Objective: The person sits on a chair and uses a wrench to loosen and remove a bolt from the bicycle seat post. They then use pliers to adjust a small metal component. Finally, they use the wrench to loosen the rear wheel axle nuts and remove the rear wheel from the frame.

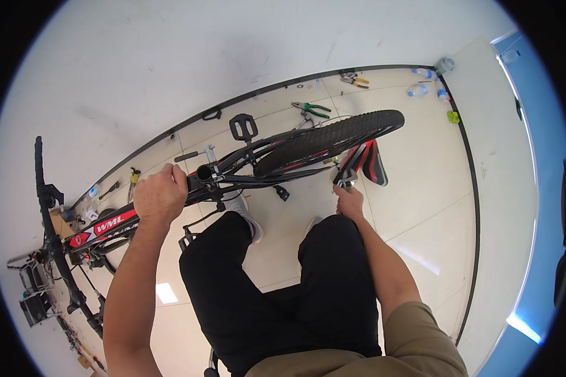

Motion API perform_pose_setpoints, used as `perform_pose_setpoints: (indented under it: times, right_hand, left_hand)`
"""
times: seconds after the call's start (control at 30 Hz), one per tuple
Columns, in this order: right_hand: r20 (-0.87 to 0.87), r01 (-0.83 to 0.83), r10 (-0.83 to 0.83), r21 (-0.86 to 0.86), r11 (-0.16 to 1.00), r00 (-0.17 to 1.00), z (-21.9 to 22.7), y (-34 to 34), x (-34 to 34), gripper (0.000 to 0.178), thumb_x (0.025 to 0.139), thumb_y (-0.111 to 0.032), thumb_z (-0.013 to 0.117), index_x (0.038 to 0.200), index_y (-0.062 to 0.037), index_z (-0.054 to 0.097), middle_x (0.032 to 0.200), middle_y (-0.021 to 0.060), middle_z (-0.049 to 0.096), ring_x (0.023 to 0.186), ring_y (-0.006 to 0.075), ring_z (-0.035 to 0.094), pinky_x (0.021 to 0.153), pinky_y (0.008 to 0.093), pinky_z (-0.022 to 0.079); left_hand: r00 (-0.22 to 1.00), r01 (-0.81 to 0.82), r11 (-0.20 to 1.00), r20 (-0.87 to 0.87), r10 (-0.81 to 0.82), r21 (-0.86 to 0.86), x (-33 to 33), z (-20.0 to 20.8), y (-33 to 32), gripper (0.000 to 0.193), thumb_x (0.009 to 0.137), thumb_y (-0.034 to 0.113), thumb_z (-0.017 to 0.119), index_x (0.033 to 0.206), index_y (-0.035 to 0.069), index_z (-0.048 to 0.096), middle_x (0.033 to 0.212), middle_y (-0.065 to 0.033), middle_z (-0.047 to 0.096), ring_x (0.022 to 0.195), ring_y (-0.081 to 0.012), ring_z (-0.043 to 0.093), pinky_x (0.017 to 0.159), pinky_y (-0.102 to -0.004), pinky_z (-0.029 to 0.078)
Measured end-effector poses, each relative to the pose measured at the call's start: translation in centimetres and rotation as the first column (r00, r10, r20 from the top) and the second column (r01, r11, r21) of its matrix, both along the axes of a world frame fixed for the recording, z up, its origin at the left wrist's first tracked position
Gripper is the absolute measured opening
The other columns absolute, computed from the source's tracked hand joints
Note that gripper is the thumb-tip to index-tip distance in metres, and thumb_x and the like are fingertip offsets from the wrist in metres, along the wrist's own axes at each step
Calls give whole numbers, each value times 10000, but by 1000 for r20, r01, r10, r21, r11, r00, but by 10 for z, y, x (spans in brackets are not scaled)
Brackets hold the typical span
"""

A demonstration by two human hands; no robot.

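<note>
A black bicycle with red and white markings stretches across the view, its knobby rear tyre to the right. Fingers curled, my left hand grips the frame's top tube just left of the bare, open seat tube. A clamp lever sticks out beside that tube. Right of my knees, my right hand is closed on a silver metal part at the near end of a black and red bike saddle. Exactly how the fingers wrap this part is hard to see.
Along the far wall lie green-handled pliers, a hammer and yellow-handled pliers. Plastic bottles are in the far right corner. The handlebar spans the left; a pedal points up. My legs stand close to the frame.
</note>
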State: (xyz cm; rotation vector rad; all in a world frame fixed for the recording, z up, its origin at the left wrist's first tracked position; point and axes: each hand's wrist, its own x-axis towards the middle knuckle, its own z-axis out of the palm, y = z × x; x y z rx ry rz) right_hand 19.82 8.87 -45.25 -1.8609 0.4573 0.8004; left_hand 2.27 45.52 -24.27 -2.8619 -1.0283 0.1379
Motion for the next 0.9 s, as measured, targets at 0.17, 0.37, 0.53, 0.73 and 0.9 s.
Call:
perform_pose_setpoints:
  times: [0.17, 0.37, 0.53, 0.73, 0.9]
  right_hand:
    - [196, 175, -275, 413, 893, 941, 88, 27, 33, 154, 879, -153, 736, 837, -51, 628, 594, 12, 534, 428, 112, 434, 419, 299, 345]
    - [-112, 529, -632, 667, 524, 767, 143, 85, 59, 237, 894, -228, 766, 949, -98, 576, 787, 23, 574, 522, 97, 411, 452, 285, 344]
    - [-159, 633, -705, 603, 485, 692, 136, 105, 54, 257, 895, -264, 777, 935, -118, 570, 772, 12, 558, 547, 101, 442, 433, 268, 327]
    - [-222, 522, -547, 702, 485, 807, 130, 116, 49, 419, 816, -258, 851, 990, -123, 494, 771, 10, 545, 519, 103, 484, 394, 257, 337]
    - [-230, 541, -554, 674, 503, 800, 124, 114, 62, 418, 809, -233, 858, 930, -137, 470, 750, -8, 536, 486, 98, 461, 390, 252, 325]
  left_hand:
    - [1000, 2, 1000, 4, -2, -32, -2, 7, 1, 407, 981, 330, 438, 818, 71, 707, 693, -203, 689, 664, -401, 684, 672, -501, 548]
    - [999, -15, 998, -48, 12, -66, 3, 15, -3, 408, 987, 344, 429, 871, 70, 708, 746, -213, 702, 707, -387, 697, 726, -500, 546]
    - [990, 67, 995, 128, -58, -69, 3, 7, -4, 316, 970, 312, 503, 892, 83, 707, 764, -174, 711, 722, -369, 691, 744, -477, 527]
    - [775, 144, 972, 631, 4, -184, -20, -3, 20, 188, 927, 129, 589, 1035, 40, 715, 869, -153, 724, 792, -316, 673, 788, -416, 509]
    - [553, 417, 902, 755, -351, 114, 5, 32, -35, 252, 813, -6, 646, 1058, 39, 687, 1034, -152, 662, 930, -350, 596, 884, -463, 457]
